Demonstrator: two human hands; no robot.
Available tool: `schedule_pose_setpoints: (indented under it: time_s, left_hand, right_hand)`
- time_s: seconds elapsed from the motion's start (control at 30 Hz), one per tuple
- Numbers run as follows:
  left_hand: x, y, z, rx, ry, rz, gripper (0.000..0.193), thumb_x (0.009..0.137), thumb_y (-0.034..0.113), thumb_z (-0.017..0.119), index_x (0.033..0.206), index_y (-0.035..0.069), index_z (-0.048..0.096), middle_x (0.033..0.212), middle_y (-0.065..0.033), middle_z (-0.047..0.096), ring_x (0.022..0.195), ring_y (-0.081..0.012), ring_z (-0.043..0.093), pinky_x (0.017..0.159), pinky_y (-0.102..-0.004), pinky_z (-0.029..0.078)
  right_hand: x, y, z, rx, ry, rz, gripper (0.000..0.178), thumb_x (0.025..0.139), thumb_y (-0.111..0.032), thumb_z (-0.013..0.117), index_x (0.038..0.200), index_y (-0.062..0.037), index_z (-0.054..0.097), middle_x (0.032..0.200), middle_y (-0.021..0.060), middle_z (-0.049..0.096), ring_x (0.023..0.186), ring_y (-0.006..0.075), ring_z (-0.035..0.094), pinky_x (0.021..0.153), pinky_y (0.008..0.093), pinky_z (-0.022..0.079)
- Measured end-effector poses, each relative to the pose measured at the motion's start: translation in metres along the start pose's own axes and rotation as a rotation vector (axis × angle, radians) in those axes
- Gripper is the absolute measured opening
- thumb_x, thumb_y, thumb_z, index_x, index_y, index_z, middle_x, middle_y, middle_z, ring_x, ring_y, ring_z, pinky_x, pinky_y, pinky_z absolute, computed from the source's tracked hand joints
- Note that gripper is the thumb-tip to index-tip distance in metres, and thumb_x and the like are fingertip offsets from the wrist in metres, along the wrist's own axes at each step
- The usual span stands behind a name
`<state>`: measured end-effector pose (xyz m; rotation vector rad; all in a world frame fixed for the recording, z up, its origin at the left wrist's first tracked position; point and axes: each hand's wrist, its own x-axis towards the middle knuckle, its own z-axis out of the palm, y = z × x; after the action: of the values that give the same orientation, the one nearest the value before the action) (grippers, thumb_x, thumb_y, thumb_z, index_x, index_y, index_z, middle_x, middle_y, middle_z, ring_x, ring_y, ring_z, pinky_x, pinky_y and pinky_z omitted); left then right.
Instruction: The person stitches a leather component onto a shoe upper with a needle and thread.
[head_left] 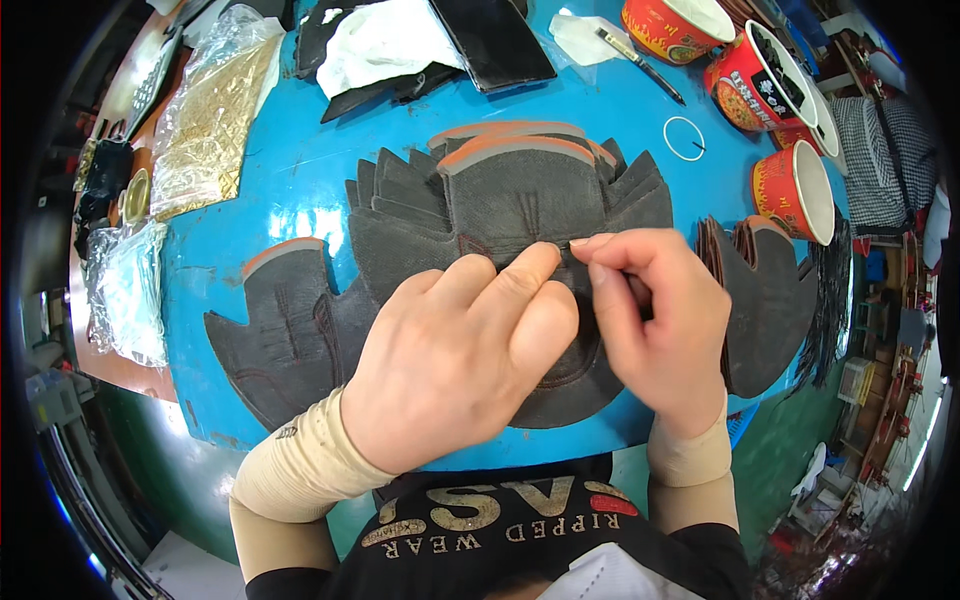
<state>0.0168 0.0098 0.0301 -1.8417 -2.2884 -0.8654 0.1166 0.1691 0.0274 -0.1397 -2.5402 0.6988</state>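
Note:
A stack of dark leather shoe uppers with an orange-brown band along the top edge lies fanned out in front of me. My left hand rests over its middle, fingers curled and tips pressed down near the stitched centre. Close beside it my right hand pinches thumb and forefinger together at the same spot. What the fingertips hold is too small or hidden to name. Another dark upper lies to the left, partly under my left hand. To the right stands a further pile of uppers.
Red paper tubs stand at the right back, one holding dark pieces. A utility knife and a white ring lie near them on the blue table. Black laces hang at the right edge. Gold sheet lies left.

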Motion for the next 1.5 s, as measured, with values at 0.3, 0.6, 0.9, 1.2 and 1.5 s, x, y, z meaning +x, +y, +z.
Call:
schedule_pose_setpoints:
  time_s: [0.3,0.6,0.9,1.2,1.5]
  left_hand:
    - [-0.01,-0.013,-0.018,-0.666,0.297,-0.198,0.012,0.092,0.005,0.06,0.101,-0.003,0.063,0.102,-0.0129,0.067,0.096,-0.0226,0.062,0.086,-0.0327,0.047]
    - [-0.016,-0.003,-0.026,-0.687,0.285,-0.171,0.018,0.088,0.001,0.061,0.105,-0.001,0.068,0.096,-0.0096,0.068,0.084,-0.017,0.059,0.075,-0.028,0.046]
    - [-0.013,-0.009,-0.023,-0.554,0.335,-0.21,0.022,0.082,-0.001,0.067,0.104,0.002,0.069,0.082,-0.0083,0.065,0.074,-0.0167,0.059,0.065,-0.0275,0.046]
    - [-0.026,-0.009,-0.024,0.026,0.058,-0.087,0.03,0.065,0.008,0.077,0.093,0.006,0.069,0.065,-0.0033,0.049,0.055,-0.0208,0.051,0.05,-0.0342,0.041]
    - [-0.024,-0.008,-0.022,0.035,0.032,-0.089,0.031,0.064,0.008,0.078,0.093,0.004,0.068,0.066,-0.002,0.049,0.055,-0.019,0.051,0.049,-0.0324,0.041]
  right_hand:
    - [-0.002,0.012,-0.012,0.422,0.262,0.246,0.012,0.086,0.007,0.062,0.096,0.0013,0.059,0.094,0.0069,0.066,0.078,0.0074,0.059,0.071,0.0205,0.047]
    - [0.009,-0.032,-0.003,0.911,0.016,0.079,0.022,0.081,0.008,0.069,0.097,0.0002,0.057,0.093,0.0072,0.065,0.08,0.0083,0.058,0.074,0.0215,0.048]
    - [0.025,-0.022,-0.003,0.968,0.001,0.147,0.02,0.083,0.006,0.067,0.097,-0.0009,0.055,0.092,0.0075,0.067,0.078,0.0071,0.059,0.071,0.0211,0.048]
    - [0.02,-0.004,0.015,0.344,0.081,-0.03,0.017,0.076,0.008,0.071,0.085,-0.0029,0.061,0.086,0.0067,0.069,0.073,0.0136,0.064,0.059,0.0233,0.05]
    - [0.02,-0.007,0.016,0.258,-0.005,-0.034,0.02,0.072,0.007,0.071,0.083,-0.0049,0.061,0.083,0.0056,0.068,0.068,0.0202,0.061,0.061,0.0286,0.049]
